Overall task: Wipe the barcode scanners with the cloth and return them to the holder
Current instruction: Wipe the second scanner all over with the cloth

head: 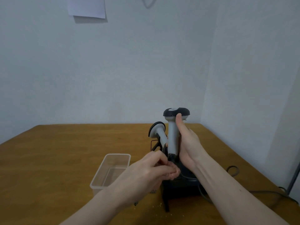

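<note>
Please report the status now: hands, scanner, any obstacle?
Right hand grips upright scanner. Left hand at its base. Second scanner close behind. Cloth not visible.

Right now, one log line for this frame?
right hand: grips upright scanner | left hand: at scanner base | second scanner: in holder

A wooden tabletop (65,151) fills the lower scene, and left of centre sits a clear plastic tub (112,169), open-topped. Pale crumbs (159,204) dot the near wood. Over on the right, a grey cable (266,192) trails off, looping further back. High on the far wall (129,62), a sheet of paper (86,7).
</note>
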